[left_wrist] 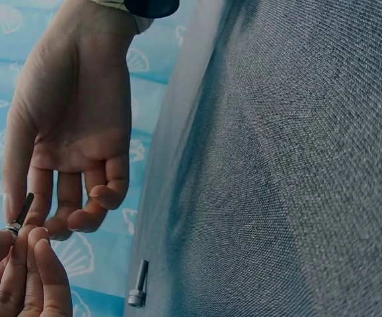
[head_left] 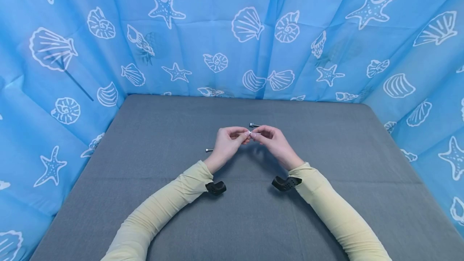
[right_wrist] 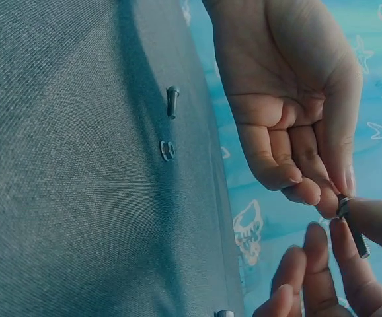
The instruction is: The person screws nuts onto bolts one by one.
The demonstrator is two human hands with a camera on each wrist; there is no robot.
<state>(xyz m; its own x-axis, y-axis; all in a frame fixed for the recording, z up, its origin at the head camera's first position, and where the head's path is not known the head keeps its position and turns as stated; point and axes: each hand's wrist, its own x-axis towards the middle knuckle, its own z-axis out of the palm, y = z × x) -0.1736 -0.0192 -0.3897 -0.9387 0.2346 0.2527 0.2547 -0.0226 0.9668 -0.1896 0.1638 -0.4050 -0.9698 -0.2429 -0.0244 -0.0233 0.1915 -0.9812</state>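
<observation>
Both hands meet fingertip to fingertip above the table's middle, around a small metal bolt (right_wrist: 358, 242). My left hand (head_left: 225, 144) pinches the bolt's wide end, where a ring-like collar (right_wrist: 342, 209) shows. From the other side my right hand (head_left: 274, 142) has thumb and forefinger on the threaded shaft, which points toward that hand. Fingers partly cover the bolt in every view. A second bolt (head_left: 254, 125) lies on the cloth beyond the right hand, with a collar by its head in the left wrist view. Left of the left wrist lies another bolt (head_left: 208, 150).
In the right wrist view a small metal ring-like piece (right_wrist: 167, 150) lies near one loose bolt. Grey cloth covers the table (head_left: 174, 220). A blue curtain (head_left: 217, 23) with white shells and starfish encloses its back and sides. Each wrist wears a black device (head_left: 216, 188).
</observation>
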